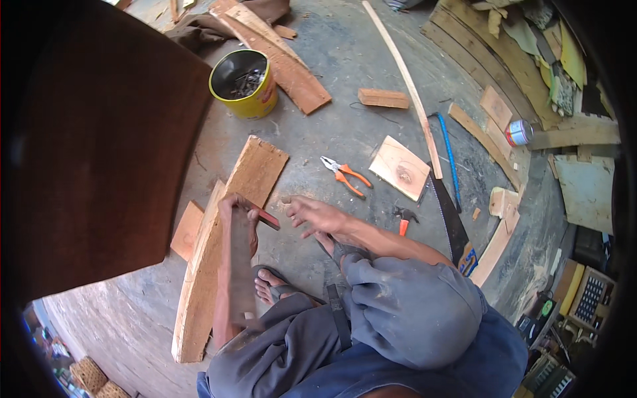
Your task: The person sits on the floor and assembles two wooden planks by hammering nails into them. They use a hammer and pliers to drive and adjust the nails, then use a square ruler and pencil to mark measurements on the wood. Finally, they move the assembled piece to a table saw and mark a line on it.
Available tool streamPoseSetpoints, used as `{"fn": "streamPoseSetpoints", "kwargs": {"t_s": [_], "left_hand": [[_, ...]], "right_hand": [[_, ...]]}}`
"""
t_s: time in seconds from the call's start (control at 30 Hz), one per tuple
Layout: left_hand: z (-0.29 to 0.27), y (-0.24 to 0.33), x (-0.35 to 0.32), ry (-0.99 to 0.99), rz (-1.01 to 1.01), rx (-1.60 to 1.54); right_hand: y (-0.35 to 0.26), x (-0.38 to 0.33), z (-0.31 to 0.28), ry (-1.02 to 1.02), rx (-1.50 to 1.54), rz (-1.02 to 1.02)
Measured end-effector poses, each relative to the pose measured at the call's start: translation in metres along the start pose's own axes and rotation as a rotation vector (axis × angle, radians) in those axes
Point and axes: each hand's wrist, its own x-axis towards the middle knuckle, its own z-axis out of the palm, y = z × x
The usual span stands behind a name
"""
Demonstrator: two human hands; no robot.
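My left hand (pixel 237 215) is closed around what looks like a try square (pixel 269 219), with a dark and red stock and a wide grey blade running back along my forearm, blurred. It is over a long, thick wooden plank (pixel 255 166) that slants across the floor on my left. Close by on the right, my right hand (pixel 313 215) hovers with bent fingers apart, and I see nothing held in it. Orange-handled pliers (pixel 346 176) lie open on the floor beyond my right hand.
A yellow tub (pixel 264 99) of nails stands ahead. A square wood piece (pixel 401 169), a hammer (pixel 403 219), a handsaw (pixel 451 222) and a long thin strip (pixel 405 79) lie to the right. A large dark brown panel (pixel 99 152) blocks the left side.
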Motion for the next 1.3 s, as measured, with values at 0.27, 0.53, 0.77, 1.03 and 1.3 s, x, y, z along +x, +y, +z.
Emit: {"fn": "streamPoseSetpoints", "kwargs": {"t_s": [0.27,0.53,0.77,1.03,1.3], "left_hand": [[-0.066,0.026,0.024,-0.005,-0.028,0.76],[-0.058,-0.017,0.03,-0.058,-0.073,0.683],[-0.085,-0.08,0.027,-0.043,-0.102,0.355],[-0.082,-0.109,-0.017,-0.12,-0.351,0.372],[-0.038,-0.046,-0.058,0.121,-0.265,0.464]], "right_hand": [[-0.079,-0.017,0.023,-0.478,0.309,0.249],[-0.065,-0.017,0.034,-0.428,0.528,0.346],[-0.063,-0.015,0.04,-0.266,0.144,0.314],[-0.038,0.001,0.043,-0.228,0.131,0.225],[-0.016,-0.01,0.048,-0.22,0.115,0.254]]}}
